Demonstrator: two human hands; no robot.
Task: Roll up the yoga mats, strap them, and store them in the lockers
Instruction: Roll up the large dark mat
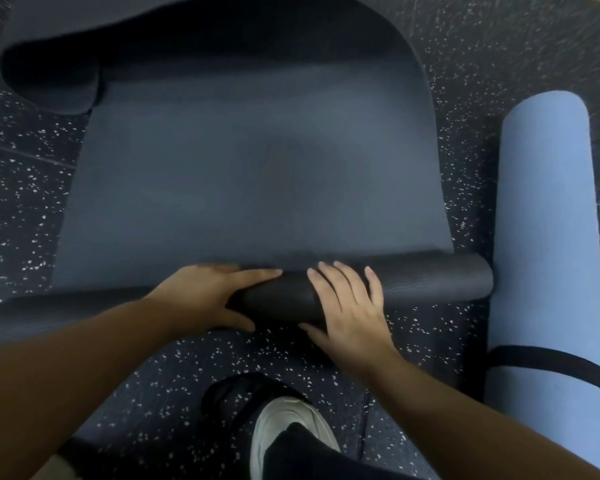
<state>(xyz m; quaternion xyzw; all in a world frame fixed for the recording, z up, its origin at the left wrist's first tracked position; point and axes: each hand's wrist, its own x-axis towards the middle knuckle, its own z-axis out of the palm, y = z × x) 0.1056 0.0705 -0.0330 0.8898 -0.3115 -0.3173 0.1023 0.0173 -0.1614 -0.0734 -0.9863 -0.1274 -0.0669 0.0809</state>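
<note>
A dark grey yoga mat (250,174) lies unrolled on the floor ahead of me, its near end wound into a thin roll (430,277) that runs left to right. My left hand (208,296) lies on the roll left of centre, fingers over the top and thumb on the near side. My right hand (350,306) lies just right of it, fingers spread over the top and thumb under the near side. A light blue mat (548,244) lies rolled up at the right, with a black strap (548,358) round it.
The floor (25,188) is dark rubber with white speckles. The far end of the grey mat curls up at the back left (52,84). My white shoe (284,434) stands near the bottom centre, close behind the roll.
</note>
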